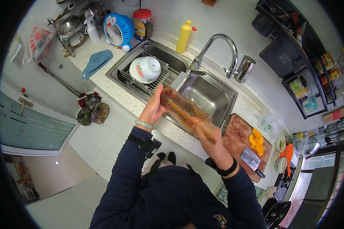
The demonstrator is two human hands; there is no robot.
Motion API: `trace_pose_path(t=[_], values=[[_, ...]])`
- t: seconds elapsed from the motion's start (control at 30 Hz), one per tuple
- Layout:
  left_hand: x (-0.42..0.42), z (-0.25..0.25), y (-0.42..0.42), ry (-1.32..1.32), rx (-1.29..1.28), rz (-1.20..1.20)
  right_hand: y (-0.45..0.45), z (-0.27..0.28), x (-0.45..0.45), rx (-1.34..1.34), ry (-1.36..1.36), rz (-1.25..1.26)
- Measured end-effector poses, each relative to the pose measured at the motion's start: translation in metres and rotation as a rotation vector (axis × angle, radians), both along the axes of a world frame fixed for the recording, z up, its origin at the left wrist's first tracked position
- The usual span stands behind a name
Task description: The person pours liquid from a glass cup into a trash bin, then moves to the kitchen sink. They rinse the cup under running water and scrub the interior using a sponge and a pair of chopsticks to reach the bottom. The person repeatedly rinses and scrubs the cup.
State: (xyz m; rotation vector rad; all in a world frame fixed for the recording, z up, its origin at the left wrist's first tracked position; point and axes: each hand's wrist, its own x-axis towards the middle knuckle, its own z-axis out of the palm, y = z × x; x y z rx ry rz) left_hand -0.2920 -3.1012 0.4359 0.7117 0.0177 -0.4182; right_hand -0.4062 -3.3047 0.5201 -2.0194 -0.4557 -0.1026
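Observation:
My left hand [153,107] grips the base end of a clear brownish jar [179,104], which is tilted over the front edge of the sink. What look like wooden chopsticks [177,110] run lengthwise inside the jar. At its mouth is my right hand [210,140], blurred, closed around the outer end of the sticks, with its fingertips at or inside the opening. Droplets or specks cover the jar's wall. Behind the jar lies the right basin [209,93] of the steel sink, with a little water at its bottom.
Bowls [145,70] rest upside down on a rack over the left basin. A chrome faucet [235,51] and a yellow bottle [184,37] stand behind. On the right, a cutting board [235,128] carries a cleaver [250,159] and orange peelings [256,141]. A blue cloth [97,63] lies left.

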Motion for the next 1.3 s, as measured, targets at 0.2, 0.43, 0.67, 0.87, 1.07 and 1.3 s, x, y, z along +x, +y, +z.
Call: trace_pose_path(t=[0.2, 0.43, 0.67, 0.87, 1.07, 1.3], values=[[-0.004, 0.002, 0.003, 0.149, 0.101, -0.018, 0.001, 0.009, -0.004, -0.03, 0.054, -0.029], [0.001, -0.021, 0.025, 0.139, 0.139, 0.106, -0.016, -0.004, 0.0, 0.662, 0.316, -0.3], [0.014, -0.049, 0.051, 0.175, 0.128, 0.183, -0.047, -0.004, -0.001, 0.774, 0.294, -0.427], [0.017, -0.063, 0.07, 0.215, 0.111, 0.266, -0.092, -0.032, 0.0, 1.026, 0.325, -0.531], [0.015, -0.083, 0.08, 0.284, 0.087, 0.257, -0.118, -0.049, 0.005, 1.14, 0.273, -0.608], [0.01, -0.09, 0.066, 0.368, 0.051, 0.19, -0.177, -0.068, 0.053, 1.204, 0.184, -0.689]])
